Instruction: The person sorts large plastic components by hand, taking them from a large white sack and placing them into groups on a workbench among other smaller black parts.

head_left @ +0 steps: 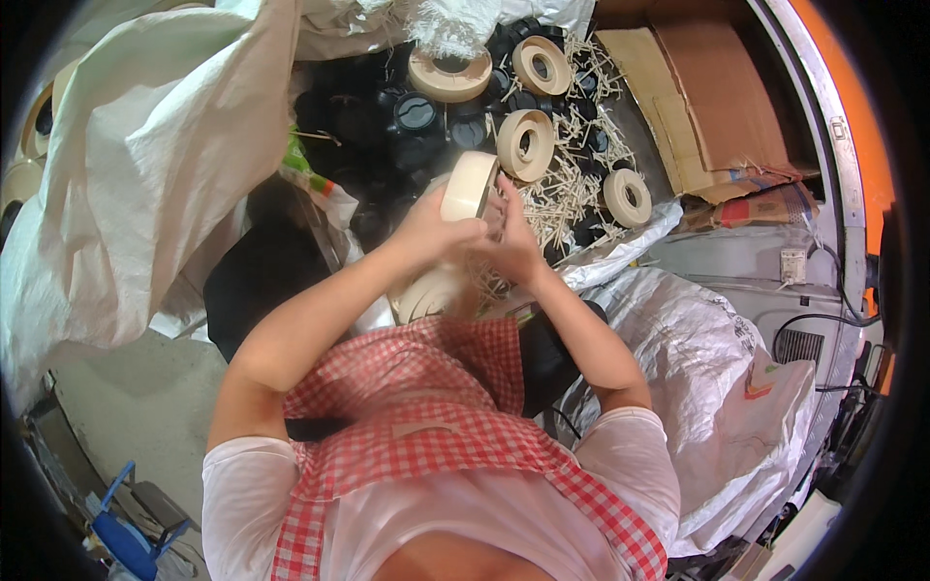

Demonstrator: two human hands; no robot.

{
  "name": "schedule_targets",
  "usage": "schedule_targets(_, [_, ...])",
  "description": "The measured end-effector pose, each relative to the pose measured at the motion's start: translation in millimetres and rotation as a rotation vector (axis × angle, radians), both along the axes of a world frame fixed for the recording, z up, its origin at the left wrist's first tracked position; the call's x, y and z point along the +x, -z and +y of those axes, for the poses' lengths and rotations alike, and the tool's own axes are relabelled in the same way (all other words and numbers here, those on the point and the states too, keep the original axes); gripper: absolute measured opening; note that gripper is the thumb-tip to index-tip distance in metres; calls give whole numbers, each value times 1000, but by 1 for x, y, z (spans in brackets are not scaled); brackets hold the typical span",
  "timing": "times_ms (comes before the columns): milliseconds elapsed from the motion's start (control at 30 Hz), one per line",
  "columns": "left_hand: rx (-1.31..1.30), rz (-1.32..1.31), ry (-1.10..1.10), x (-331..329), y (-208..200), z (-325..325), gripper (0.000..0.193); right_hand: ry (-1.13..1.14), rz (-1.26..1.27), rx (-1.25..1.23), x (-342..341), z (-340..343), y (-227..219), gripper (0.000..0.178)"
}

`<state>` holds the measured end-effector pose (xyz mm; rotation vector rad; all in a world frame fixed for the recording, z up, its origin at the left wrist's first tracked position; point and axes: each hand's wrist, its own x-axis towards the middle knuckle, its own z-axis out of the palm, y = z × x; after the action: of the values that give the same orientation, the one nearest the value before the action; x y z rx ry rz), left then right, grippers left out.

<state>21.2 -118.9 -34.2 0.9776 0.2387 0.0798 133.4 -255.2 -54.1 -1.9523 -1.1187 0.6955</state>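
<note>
A cream plastic ring (pixel 468 186) is held up on edge in front of me, over a heap of small parts. My left hand (pixel 433 230) is wrapped round its left and lower side, fingers closed on it. On its right side my right hand (pixel 516 242) is curled against the ring, its fingertips near the rim and partly blurred. Another cream round piece (pixel 436 293) lies just below my hands, near my lap. Beyond them, more cream rings (pixel 526 145) rest on the heap among black round caps (pixel 416 112) and short pale plastic sticks (pixel 552 208).
A large white woven sack (pixel 145 165) hangs at the left, and another sack (pixel 678 358) lies at the right. Cardboard (pixel 722 92) stands at the far right. Beside it is a grey panel (pixel 717 254) with black cables (pixel 823 318). A blue item (pixel 126 533) sits at the lower left.
</note>
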Motion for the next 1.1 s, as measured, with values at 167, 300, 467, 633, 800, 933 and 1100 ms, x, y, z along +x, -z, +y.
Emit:
schedule_targets(167, [103, 112, -419, 15, 58, 34, 56, 144, 107, -11, 27, -20, 76, 38])
schedule_targets(300, [549, 600, -601, 19, 110, 62, 77, 330, 41, -106, 21, -2, 165, 59])
schedule_targets(467, [1439, 404, -695, 20, 93, 38, 72, 793, -69, -405, -16, 42, 170, 79])
schedule_targets(633, [307, 282, -337, 19, 65, 11, 64, 891, 333, 438, 16, -17, 116, 50])
schedule_targets(800, [-26, 412, -74, 28, 47, -8, 89, 1113, 1039, 861, 17, -18, 2, 41])
schedule_targets(933, [-387, 329, -175, 32, 45, -4, 54, 791, 1256, 1122, 34, -30, -1, 44])
schedule_targets(1100, [-652, 101, -250, 36, 18, -3, 35, 540, 1094, 703, 22, -3, 0, 32])
